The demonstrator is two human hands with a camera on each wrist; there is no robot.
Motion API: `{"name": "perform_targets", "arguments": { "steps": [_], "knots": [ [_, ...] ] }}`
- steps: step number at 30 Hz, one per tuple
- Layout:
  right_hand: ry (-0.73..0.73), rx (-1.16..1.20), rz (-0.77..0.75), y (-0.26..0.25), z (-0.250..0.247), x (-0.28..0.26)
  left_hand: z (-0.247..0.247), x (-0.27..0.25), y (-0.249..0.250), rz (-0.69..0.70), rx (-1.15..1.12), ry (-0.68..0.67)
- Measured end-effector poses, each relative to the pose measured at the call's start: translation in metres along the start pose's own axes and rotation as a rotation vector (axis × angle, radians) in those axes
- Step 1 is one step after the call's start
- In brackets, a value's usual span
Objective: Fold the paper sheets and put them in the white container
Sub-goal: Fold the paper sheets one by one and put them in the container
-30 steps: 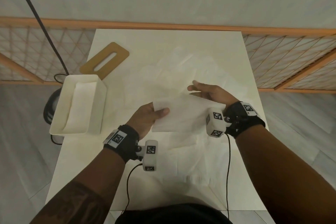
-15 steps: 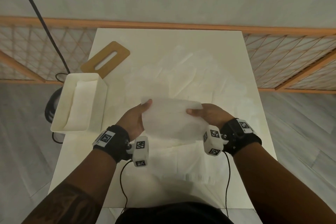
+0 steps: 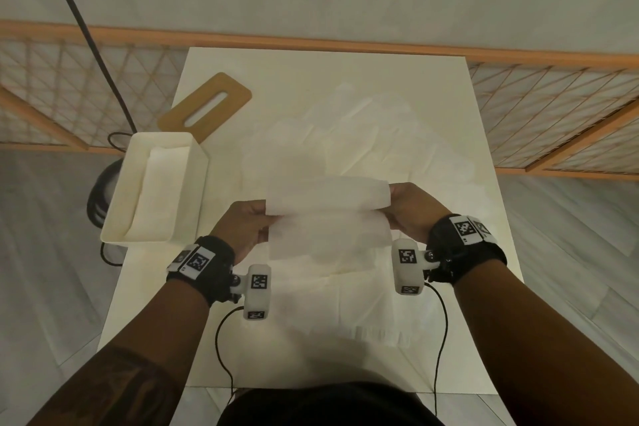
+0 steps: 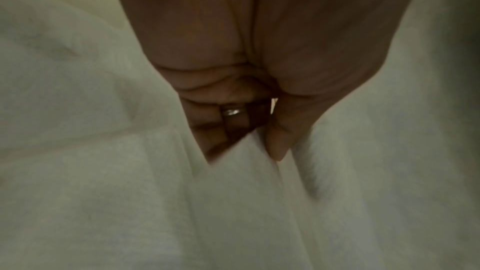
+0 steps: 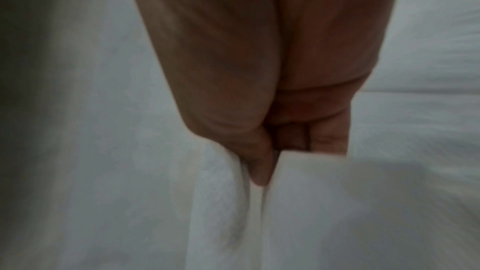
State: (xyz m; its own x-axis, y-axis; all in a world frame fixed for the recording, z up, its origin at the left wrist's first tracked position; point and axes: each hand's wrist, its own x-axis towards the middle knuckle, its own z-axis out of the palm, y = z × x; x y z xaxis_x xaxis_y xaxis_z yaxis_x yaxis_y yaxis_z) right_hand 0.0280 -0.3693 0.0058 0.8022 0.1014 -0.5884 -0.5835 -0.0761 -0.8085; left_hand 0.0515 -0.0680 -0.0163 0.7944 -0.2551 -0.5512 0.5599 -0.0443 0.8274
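Observation:
A white paper sheet [image 3: 328, 214] hangs above the table between my hands, its top half curled over toward me. My left hand [image 3: 247, 221] pinches its left edge and my right hand [image 3: 406, 207] pinches its right edge. Thumb against curled fingers with the paper [image 4: 246, 192] between shows in the left wrist view, and the right wrist view shows the same grip on the folded paper [image 5: 298, 202]. The white container [image 3: 155, 190] stands at the table's left edge with folded sheets inside. Several loose sheets [image 3: 363, 135] lie spread on the table beyond and under my hands.
A flat brown lid [image 3: 205, 107] with a slot lies behind the container. The white table [image 3: 311, 66] is narrow, with an orange-framed mesh barrier [image 3: 553, 107] behind and beside it. A black cable [image 3: 90, 38] runs down at the left.
Both hands lifted the sheet off the table and drew it toward me. The far edge has been brought over, so the sheet now curls into a fold between my hands.

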Motion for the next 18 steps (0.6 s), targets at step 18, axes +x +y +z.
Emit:
{"name": "perform_targets", "arguments": {
  "steps": [18],
  "knots": [
    [0.054, -0.267, 0.119, 0.047, 0.008, 0.017, -0.013, 0.012, -0.028, -0.023, 0.727, 0.063]
  ]
}}
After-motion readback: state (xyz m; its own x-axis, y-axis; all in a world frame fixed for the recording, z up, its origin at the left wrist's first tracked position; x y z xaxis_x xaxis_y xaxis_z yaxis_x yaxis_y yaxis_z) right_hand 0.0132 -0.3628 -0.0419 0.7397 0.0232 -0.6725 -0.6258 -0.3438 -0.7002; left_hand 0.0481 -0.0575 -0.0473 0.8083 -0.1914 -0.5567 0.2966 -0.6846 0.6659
